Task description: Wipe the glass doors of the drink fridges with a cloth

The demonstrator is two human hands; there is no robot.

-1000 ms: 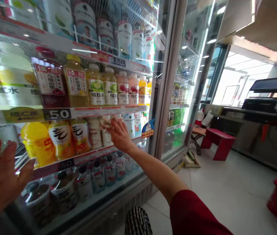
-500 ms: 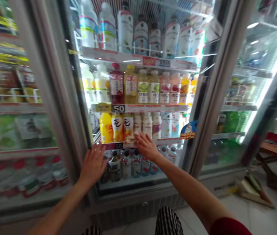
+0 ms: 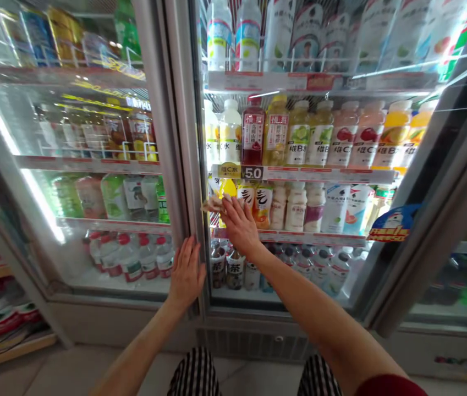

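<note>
My right hand (image 3: 239, 228) presses a crumpled pale cloth (image 3: 213, 204) against the glass door of a drinks fridge, close to the door's left edge. Its fingers stretch over the cloth, and part of the cloth sticks out to the left of them. Behind the glass there, a yellow bottle (image 3: 228, 188) is partly covered by hand and cloth. Lower and to the left, my left hand (image 3: 186, 275) rests flat on the metal door frame (image 3: 181, 181), fingers extended, holding nothing.
Shelves behind the glass carry rows of drinks, among them a dark red bottle (image 3: 253, 132). A blue sticker (image 3: 394, 223) is on the door's right side. Another fridge door with red-capped bottles (image 3: 124, 256) stands left. A vent grille (image 3: 258, 344) lies below, near my knees.
My right hand and the cloth have moved left across the glass, from in front of the white bottles to the door's left edge. My left hand stays on the frame. The view has turned left.
</note>
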